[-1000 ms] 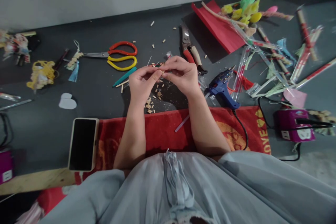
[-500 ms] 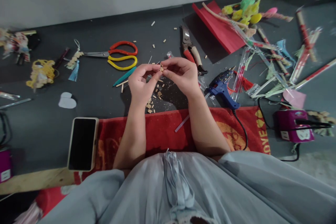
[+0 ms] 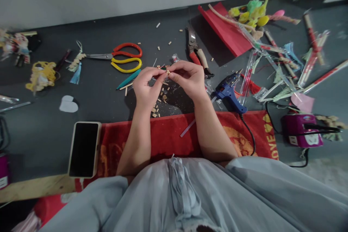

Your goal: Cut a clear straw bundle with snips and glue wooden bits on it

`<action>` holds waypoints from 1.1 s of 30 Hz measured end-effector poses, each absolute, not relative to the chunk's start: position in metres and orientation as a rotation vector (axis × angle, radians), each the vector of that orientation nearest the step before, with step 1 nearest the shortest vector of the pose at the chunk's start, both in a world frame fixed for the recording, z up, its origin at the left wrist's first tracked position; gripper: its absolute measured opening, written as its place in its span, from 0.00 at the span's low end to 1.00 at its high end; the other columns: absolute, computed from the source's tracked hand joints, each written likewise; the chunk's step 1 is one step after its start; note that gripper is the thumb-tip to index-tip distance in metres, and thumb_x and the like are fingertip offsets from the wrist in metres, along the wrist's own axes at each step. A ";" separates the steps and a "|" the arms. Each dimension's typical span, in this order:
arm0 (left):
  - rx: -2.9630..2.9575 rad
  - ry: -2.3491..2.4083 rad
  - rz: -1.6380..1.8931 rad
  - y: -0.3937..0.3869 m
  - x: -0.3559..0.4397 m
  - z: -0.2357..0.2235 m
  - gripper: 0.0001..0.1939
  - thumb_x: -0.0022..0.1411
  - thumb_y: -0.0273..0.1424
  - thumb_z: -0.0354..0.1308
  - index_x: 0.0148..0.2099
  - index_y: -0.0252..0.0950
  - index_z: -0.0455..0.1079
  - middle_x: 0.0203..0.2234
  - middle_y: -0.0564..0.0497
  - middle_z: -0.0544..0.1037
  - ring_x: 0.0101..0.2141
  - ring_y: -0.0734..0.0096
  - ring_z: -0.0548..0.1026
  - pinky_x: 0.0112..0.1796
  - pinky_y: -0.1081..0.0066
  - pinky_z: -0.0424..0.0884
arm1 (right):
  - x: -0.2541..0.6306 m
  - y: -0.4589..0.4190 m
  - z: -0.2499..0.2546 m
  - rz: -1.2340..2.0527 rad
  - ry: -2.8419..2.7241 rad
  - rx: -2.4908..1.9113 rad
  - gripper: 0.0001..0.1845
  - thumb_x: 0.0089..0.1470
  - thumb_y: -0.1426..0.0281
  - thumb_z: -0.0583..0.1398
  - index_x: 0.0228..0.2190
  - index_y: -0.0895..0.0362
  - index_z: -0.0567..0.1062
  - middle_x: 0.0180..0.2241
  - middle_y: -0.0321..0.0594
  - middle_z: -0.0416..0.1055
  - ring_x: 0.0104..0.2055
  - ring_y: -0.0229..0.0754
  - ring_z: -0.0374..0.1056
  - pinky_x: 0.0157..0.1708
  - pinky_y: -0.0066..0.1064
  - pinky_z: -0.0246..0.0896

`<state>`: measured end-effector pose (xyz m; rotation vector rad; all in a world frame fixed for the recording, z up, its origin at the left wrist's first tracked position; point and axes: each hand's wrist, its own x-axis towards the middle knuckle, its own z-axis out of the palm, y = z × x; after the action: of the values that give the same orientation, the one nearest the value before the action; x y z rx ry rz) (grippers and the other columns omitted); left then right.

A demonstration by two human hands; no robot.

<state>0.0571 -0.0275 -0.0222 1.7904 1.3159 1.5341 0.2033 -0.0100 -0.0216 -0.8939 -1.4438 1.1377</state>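
Between the fingertips of my left hand (image 3: pixel 148 83) and my right hand (image 3: pixel 189 78) is a cluster of tiny pale wooden pieces (image 3: pixel 168 73). Both hands pinch it above the dark table, thumbs and index fingers almost meeting. Below them lie loose wooden bits (image 3: pixel 155 110) and fine crumbs. Beside my left hand is a teal pen-like tool (image 3: pixel 129 79) with thin sticks (image 3: pixel 125 86) next to it. Scissors with red and yellow handles (image 3: pixel 126 60) rest beyond it. Cutting pliers (image 3: pixel 193 47) lie just past my right hand, and a blue glue gun (image 3: pixel 230 92) is to its right.
A red towel (image 3: pixel 174 134) runs along the front edge, with a phone (image 3: pixel 85 149) on the left. Red paper (image 3: pixel 228 32), wrapped sticks and tassels crowd the right. A purple box (image 3: pixel 301 130) with cables stands there. Yellow thread (image 3: pixel 42 76) and a white paper heart (image 3: pixel 68 104) lie left.
My fingertips have parted and turned slightly, so the small wooden cluster shows more clearly between them. Both hands stay in nearly the same place. The view has shifted a little.
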 end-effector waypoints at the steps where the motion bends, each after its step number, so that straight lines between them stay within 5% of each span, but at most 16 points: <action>1: 1.810 1.330 1.526 -0.028 0.057 -0.021 0.07 0.57 0.38 0.60 0.32 0.40 0.73 0.29 0.52 0.78 0.32 0.74 0.75 0.37 0.70 0.71 | 0.203 -0.010 -0.022 1.132 -1.447 -0.890 0.17 0.46 0.55 0.65 0.31 0.55 0.77 0.33 0.37 0.74 0.38 0.37 0.70 0.43 0.34 0.68; 33: 1.816 1.331 1.511 -0.029 0.057 -0.024 0.09 0.58 0.38 0.58 0.32 0.39 0.72 0.29 0.52 0.77 0.33 0.74 0.74 0.38 0.70 0.70 | 0.202 -0.011 -0.021 1.017 -1.456 -0.901 0.12 0.47 0.56 0.65 0.28 0.52 0.77 0.29 0.36 0.75 0.34 0.37 0.70 0.39 0.33 0.69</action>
<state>0.0575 -0.0287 -0.0235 1.8159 1.3309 1.5109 0.2025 -0.0105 -0.0213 -0.9012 -1.4555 1.0166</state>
